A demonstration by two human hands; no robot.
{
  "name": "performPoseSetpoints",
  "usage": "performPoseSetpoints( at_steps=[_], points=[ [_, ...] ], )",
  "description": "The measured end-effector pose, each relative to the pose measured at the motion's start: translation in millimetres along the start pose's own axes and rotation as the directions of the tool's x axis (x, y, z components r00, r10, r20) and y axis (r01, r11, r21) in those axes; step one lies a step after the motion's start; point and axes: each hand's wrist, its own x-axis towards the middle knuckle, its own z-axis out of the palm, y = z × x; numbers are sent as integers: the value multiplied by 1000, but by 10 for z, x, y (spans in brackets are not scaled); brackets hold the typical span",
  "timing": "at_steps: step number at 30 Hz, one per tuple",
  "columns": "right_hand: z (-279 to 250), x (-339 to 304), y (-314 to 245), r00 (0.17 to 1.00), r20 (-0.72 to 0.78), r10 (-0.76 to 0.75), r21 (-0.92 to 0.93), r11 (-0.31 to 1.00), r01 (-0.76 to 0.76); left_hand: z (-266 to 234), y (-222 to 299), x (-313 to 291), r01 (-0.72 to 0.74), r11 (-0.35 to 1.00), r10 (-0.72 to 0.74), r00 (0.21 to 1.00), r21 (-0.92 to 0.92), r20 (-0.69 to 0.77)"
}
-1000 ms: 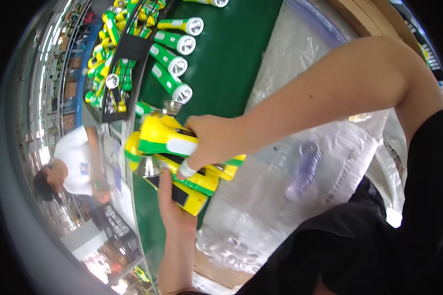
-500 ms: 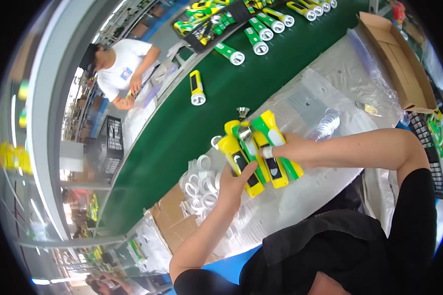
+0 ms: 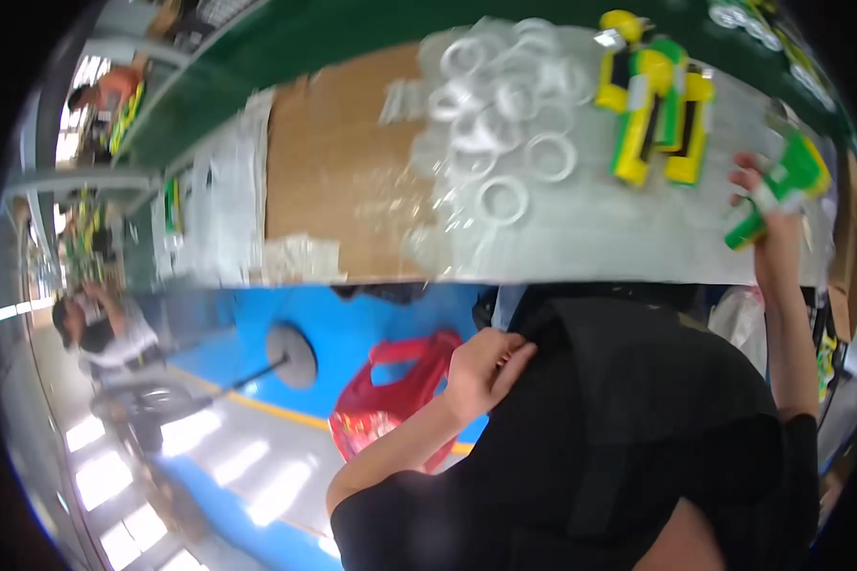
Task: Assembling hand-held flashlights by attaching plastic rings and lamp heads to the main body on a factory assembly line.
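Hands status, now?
Left hand: fingers curled near the black clothing; grip can't be told.
Right hand: closed around a green-and-yellow flashlight.

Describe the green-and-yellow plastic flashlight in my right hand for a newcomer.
Start at the long work table topped with pale plastic sheeting; toward its right end is your bare right hand. It holds the green-and-yellow plastic flashlight at a slant. Unlike the similar flashlights clustered to the left, this one is in a hand.

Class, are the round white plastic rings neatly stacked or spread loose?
Spread loose: the round white plastic rings lie overlapping in an uneven heap, turned different ways, with no straight stack visible.
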Motion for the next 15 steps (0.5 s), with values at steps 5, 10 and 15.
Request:
performPoseSetpoints(
  at_steps=[5, 10, 15],
  points=[
    [158, -221, 228, 994, 86, -65, -96, 993, 73, 488, -1303, -1442, 513, 804, -509, 855, 302, -98],
    [354, -429, 84, 992, 123, 5, -65, 998, 3, 1247, -1987, -2271, 564, 784, -607, 785, 260, 126],
    [560, -578, -38, 887, 456, -79, 41, 997, 68, 1863, -2523, -2435, 824, 563, -826, 560, 58, 62]
  ],
)
